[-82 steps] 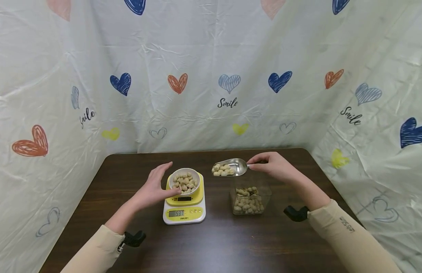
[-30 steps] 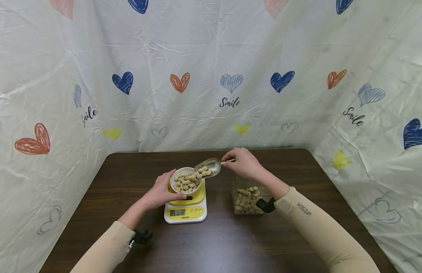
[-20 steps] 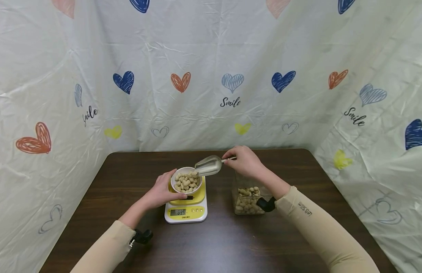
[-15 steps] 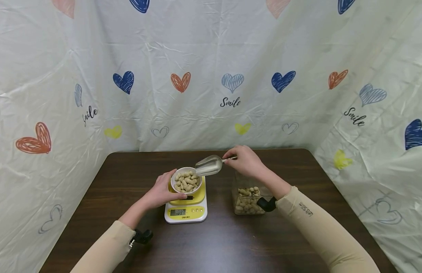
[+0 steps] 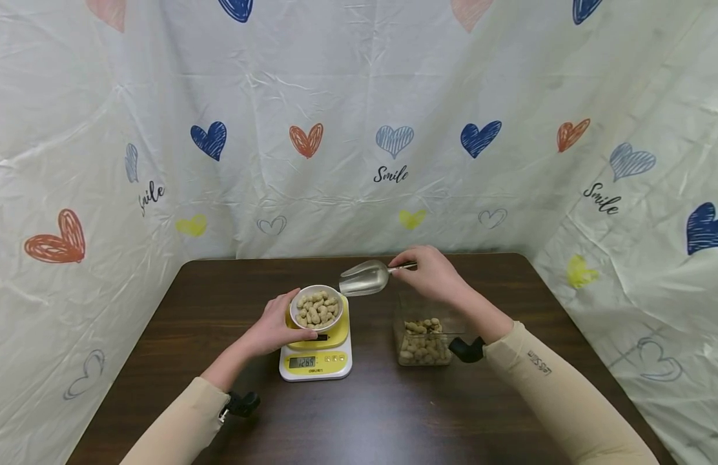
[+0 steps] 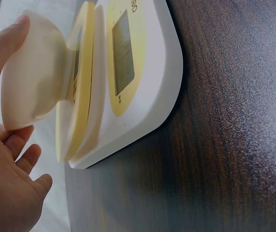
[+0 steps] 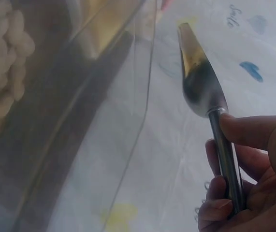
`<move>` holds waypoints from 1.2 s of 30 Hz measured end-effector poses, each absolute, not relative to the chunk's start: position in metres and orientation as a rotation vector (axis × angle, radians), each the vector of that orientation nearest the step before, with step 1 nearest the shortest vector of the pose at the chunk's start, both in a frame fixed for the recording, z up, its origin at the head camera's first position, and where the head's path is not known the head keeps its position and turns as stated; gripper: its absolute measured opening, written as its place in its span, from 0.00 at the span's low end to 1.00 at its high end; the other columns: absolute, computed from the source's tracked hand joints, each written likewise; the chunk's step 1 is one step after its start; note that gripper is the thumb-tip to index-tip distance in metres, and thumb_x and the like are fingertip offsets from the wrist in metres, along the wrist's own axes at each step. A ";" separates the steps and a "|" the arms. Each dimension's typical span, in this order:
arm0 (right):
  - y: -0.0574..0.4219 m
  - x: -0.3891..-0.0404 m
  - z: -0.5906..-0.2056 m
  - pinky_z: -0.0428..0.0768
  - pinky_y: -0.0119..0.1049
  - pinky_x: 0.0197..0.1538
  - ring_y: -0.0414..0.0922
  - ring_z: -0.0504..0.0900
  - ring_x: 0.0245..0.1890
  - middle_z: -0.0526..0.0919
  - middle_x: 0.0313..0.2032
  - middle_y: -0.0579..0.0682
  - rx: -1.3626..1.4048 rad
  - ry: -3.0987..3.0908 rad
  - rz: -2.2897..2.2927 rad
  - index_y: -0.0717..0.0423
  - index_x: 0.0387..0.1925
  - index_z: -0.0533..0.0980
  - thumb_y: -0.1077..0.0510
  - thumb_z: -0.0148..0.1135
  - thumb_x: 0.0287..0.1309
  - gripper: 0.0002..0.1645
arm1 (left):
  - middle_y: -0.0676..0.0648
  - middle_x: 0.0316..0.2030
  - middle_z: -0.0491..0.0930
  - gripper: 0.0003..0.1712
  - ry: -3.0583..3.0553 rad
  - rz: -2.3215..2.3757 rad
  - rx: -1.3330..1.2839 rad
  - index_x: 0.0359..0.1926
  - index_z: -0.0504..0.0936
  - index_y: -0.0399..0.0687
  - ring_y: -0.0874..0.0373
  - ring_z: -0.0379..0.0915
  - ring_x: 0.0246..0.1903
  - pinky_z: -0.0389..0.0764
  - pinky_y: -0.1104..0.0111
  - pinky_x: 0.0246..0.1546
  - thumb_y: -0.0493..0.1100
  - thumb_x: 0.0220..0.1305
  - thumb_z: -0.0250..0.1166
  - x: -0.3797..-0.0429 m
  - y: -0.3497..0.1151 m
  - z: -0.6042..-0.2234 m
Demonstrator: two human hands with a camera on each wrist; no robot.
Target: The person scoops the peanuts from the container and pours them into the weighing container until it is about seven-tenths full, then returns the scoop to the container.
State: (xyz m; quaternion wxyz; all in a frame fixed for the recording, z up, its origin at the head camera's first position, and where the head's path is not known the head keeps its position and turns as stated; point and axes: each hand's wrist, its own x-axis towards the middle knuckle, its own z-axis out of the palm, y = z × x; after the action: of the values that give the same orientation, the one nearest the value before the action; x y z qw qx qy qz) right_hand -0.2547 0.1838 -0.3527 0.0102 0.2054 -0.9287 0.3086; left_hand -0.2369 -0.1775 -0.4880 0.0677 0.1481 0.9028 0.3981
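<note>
A white bowl (image 5: 341,315) full of peanuts (image 5: 317,310) stands on a yellow and white kitchen scale (image 5: 344,359). My left hand (image 5: 273,330) holds the bowl from the left, thumb near its front and fingers round the far side. The left wrist view shows the thumb up at the rim of the bowl (image 6: 36,72). My right hand (image 5: 430,272) grips the handle of a metal scoop (image 5: 363,279), raised to the right of the bowl. No peanuts show in the scoop. In the right wrist view, fingers curl round the handle of the scoop (image 7: 203,87).
A clear plastic box (image 5: 398,345) of peanuts stands on the dark wooden table (image 5: 370,413), right of the scale and below my right forearm. Behind the table hangs a white curtain (image 5: 336,226) printed with hearts.
My left hand has closed in and taken hold of the bowl. My right hand moved left, tipped the scoop's peanuts into the bowl, then drew back slightly right. The scale's reading has risen.
</note>
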 end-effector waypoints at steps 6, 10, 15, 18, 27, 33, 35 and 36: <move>0.209 -0.243 -0.343 0.78 0.52 0.54 0.50 0.78 0.56 0.83 0.52 0.47 0.626 -2.872 0.973 0.47 0.51 0.86 0.52 0.67 0.69 0.12 | 0.38 0.72 0.59 0.71 2.722 1.204 0.457 0.81 0.52 0.46 0.42 0.49 0.72 0.62 0.40 0.65 0.69 0.46 0.80 -0.237 -0.178 -0.489; 0.232 -0.235 -0.337 0.78 0.52 0.53 0.49 0.78 0.54 0.83 0.51 0.46 0.608 -2.852 0.957 0.46 0.51 0.86 0.52 0.67 0.69 0.11 | 0.38 0.73 0.59 0.71 2.723 1.205 0.456 0.81 0.51 0.46 0.42 0.48 0.72 0.62 0.40 0.65 0.70 0.46 0.79 -0.238 -0.179 -0.491; 0.263 -0.223 -0.331 0.76 0.52 0.51 0.49 0.77 0.52 0.82 0.49 0.47 0.596 -2.843 0.877 0.45 0.52 0.86 0.48 0.65 0.70 0.13 | 0.38 0.73 0.58 0.71 2.721 1.203 0.447 0.81 0.51 0.45 0.41 0.47 0.72 0.61 0.38 0.65 0.69 0.47 0.79 -0.236 -0.179 -0.491; 0.278 -0.216 -0.328 0.75 0.51 0.49 0.47 0.77 0.49 0.82 0.47 0.46 0.578 -2.842 0.831 0.45 0.51 0.86 0.47 0.65 0.71 0.14 | 0.38 0.73 0.58 0.70 2.718 1.210 0.443 0.81 0.51 0.44 0.40 0.47 0.72 0.61 0.38 0.65 0.67 0.48 0.79 -0.235 -0.178 -0.488; 0.305 -0.212 -0.328 0.72 0.50 0.49 0.49 0.75 0.49 0.85 0.44 0.44 0.631 -2.853 0.718 0.46 0.45 0.88 0.54 0.70 0.67 0.08 | 0.38 0.74 0.57 0.68 2.713 1.213 0.429 0.81 0.51 0.45 0.40 0.46 0.73 0.60 0.36 0.65 0.65 0.49 0.80 -0.234 -0.177 -0.486; 0.303 -0.214 -0.338 0.72 0.48 0.47 0.48 0.76 0.47 0.84 0.42 0.43 0.722 -2.900 0.675 0.46 0.44 0.88 0.56 0.71 0.65 0.07 | 0.38 0.74 0.57 0.69 2.716 1.205 0.428 0.80 0.52 0.45 0.40 0.46 0.73 0.60 0.36 0.65 0.68 0.48 0.79 -0.234 -0.177 -0.488; 0.301 -0.215 -0.343 0.72 0.49 0.48 0.49 0.76 0.48 0.84 0.43 0.42 0.724 -2.928 0.663 0.45 0.44 0.88 0.56 0.71 0.65 0.07 | 0.38 0.74 0.57 0.69 2.715 1.206 0.430 0.80 0.52 0.45 0.40 0.47 0.73 0.60 0.36 0.65 0.68 0.48 0.79 -0.235 -0.176 -0.488; 0.300 -0.216 -0.345 0.72 0.49 0.49 0.49 0.76 0.49 0.84 0.43 0.42 0.730 -2.941 0.658 0.45 0.44 0.87 0.56 0.71 0.64 0.07 | 0.38 0.74 0.57 0.70 2.714 1.207 0.430 0.80 0.52 0.45 0.40 0.47 0.73 0.60 0.36 0.65 0.68 0.48 0.79 -0.235 -0.176 -0.488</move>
State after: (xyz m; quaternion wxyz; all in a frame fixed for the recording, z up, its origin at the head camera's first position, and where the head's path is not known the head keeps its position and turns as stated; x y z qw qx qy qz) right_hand -0.2159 0.2999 -0.3452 0.0207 0.2353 -0.9483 0.2121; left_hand -0.2346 -0.1759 -0.4883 0.0702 0.1430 0.9021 0.4011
